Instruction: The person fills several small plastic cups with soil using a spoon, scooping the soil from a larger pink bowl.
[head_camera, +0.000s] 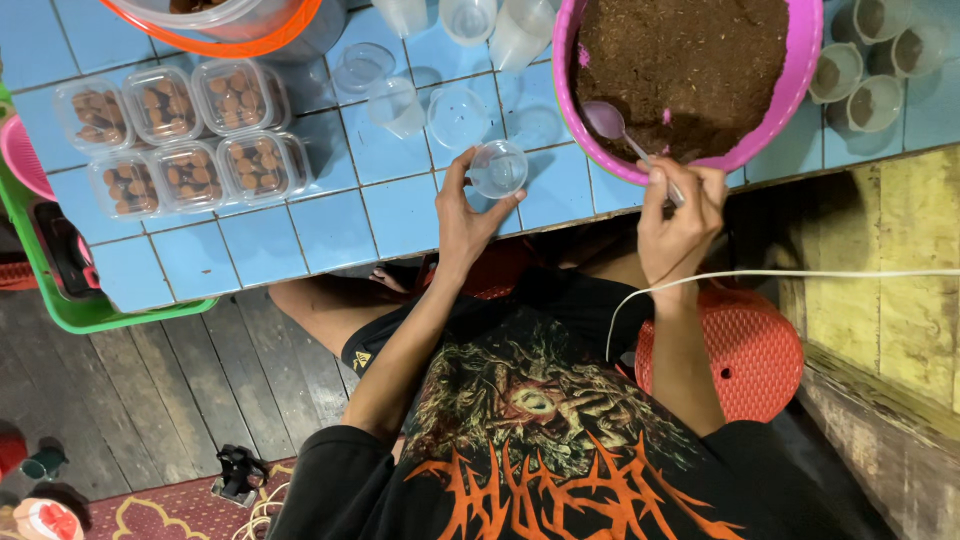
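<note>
Blue tiles cover the low table (330, 225), and the findings run from the left edge across. A green tray (60, 300) sits at the table's left end. Beside it, six clear lidded boxes (180, 135) of brown pieces stand in two rows, touching one another. An orange-rimmed tub (225, 25) stands beyond them at the top edge. Several empty clear cups (400, 100) stand scattered on the tiles near the middle, well apart from the boxes.

Left hand (470, 215): forearm raised from the lap, wrist at the table's front edge, thumb and fingers curled up and pinching a small clear cup (497, 168) by its rim and side. The cup is held just above the tiles at the near edge, just left of the pink bowl (800, 80), and appears empty.

Right hand (685, 215): forearm upright, fingers pressed together around the handle of a pale plastic spoon (612, 125). The spoon's bowl lies inside the pink bowl, at the edge of the brown powdery mix (690, 60) that fills it. The hand itself stays outside the bowl, against its near rim.

A white cord (800, 273) crosses in front of the right wrist and runs off to the right. Nothing lies between the held cup and the pink bowl. To the right of the bowl, small cups filled with brown mix (860, 70) stand grouped on the tiles. A red plastic stool (750, 345) shows beneath the right forearm.
</note>
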